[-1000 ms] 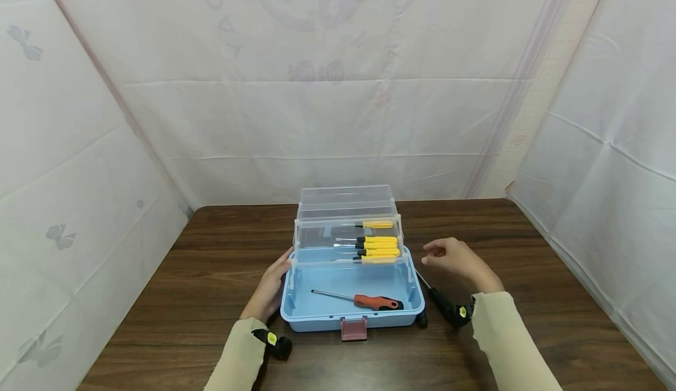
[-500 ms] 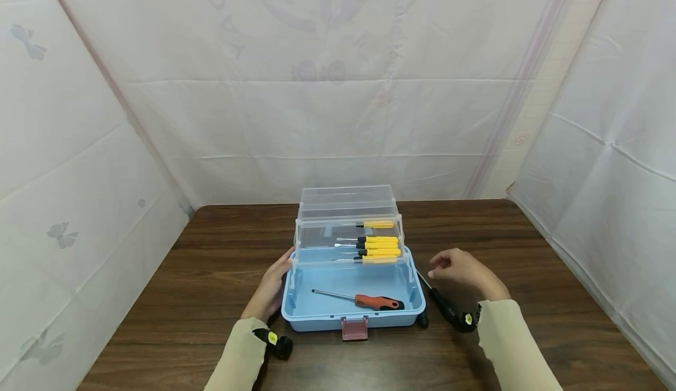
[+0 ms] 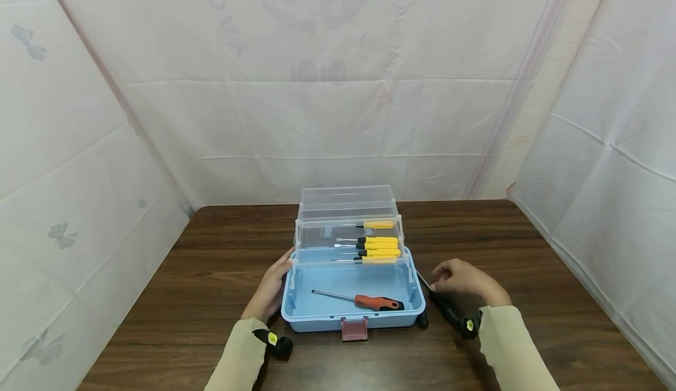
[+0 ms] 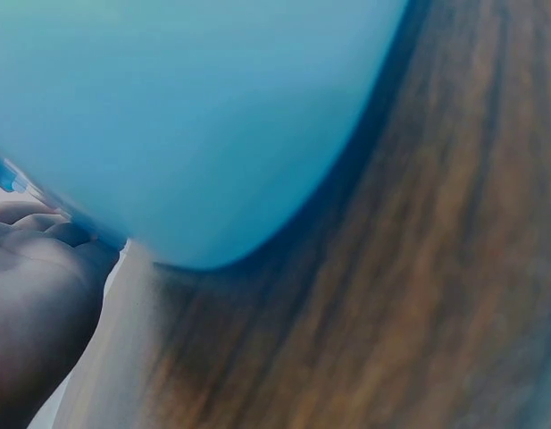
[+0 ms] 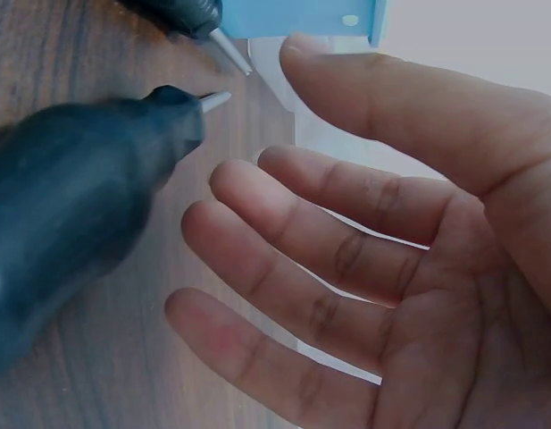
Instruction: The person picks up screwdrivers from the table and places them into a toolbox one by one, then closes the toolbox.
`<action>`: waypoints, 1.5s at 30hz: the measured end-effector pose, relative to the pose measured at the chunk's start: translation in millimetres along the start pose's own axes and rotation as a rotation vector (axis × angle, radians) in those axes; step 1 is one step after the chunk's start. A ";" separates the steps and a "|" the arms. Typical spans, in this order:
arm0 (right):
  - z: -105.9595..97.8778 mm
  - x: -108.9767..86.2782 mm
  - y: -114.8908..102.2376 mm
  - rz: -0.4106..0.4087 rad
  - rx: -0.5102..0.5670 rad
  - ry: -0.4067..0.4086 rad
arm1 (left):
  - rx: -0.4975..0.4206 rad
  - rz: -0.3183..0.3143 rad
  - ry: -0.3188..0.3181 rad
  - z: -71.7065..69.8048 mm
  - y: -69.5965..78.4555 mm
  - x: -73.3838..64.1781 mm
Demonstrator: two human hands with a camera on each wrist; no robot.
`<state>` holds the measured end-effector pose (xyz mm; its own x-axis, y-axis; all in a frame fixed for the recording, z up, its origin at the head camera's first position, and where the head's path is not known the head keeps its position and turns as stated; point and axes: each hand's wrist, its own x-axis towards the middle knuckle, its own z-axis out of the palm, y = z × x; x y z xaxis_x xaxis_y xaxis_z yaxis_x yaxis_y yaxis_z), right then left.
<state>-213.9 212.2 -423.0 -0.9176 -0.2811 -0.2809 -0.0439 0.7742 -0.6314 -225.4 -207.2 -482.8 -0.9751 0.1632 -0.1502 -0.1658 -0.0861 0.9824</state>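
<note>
A light-blue toolbox [image 3: 306, 323] stands with its clear lid raised. An orange-and-black screwdriver [image 3: 375, 302] lies in its base. Several yellow-handled screwdrivers [image 3: 379, 246] lie in the clear upper tray [image 3: 311, 235]. My left hand [image 3: 269, 291] rests along the box's left side with fairly straight fingers; the box partly hides it in the left wrist view. Right of the box, my right hand [image 3: 465, 279] hovers by a black-handled screwdriver [image 5: 70, 206], fingers relaxed and apart. Nothing is in its grasp. A second black-handled screwdriver [image 5: 181, 9] lies closer to the box.
The dark wooden table [image 3: 222, 262] carries the box. Pale sheeting [image 3: 338, 115] hangs behind and on both sides. A reddish latch [image 3: 354, 329] hangs at the box's front edge.
My right hand has moved away from the box's right edge, slightly rightward and toward me, down to the black-handled screwdriver. The left hand and the box have stayed put.
</note>
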 end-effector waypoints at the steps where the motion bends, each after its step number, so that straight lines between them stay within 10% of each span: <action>1: 0.4 -0.2 0.4 0.001 -0.001 -0.003 | -0.003 0.000 0.000 -0.1 0.1 -0.1; 45: 14.0 -4.1 10.0 0.092 0.061 -0.045 | 0.019 0.025 -0.023 -3.2 -2.7 -1.6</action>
<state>-205.1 213.2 -438.3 -0.8980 -0.2362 -0.3712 0.0654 0.7626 -0.6435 -223.9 -210.3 -485.6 -0.9752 0.1835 -0.1236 -0.1387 -0.0717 0.9877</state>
